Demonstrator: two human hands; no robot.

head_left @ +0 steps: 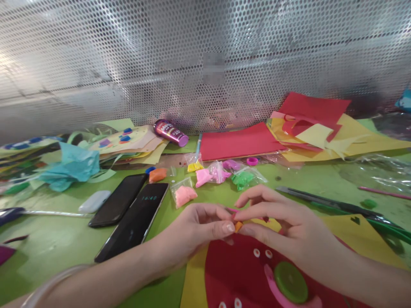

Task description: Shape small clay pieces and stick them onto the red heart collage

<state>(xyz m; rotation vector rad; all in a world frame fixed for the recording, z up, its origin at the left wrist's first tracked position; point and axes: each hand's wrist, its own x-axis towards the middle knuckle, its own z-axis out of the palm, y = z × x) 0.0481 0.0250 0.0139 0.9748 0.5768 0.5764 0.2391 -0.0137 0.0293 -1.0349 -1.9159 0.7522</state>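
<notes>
Head view: a small orange lump point(238, 226) is pinched between the left hand point(195, 229) and right hand point(285, 224), just above a red sheet point(240, 273).

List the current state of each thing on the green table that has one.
Left hand, pinching the small orange clay piece.
Right hand, pinching the same piece.
Black smartphone nearer the hands, screen lit.
Black smartphone beside it, screen dark.
Purple plastic tube, lying on its side.
Small clear bag of pink clay, lying flat, seal unclear.
</notes>
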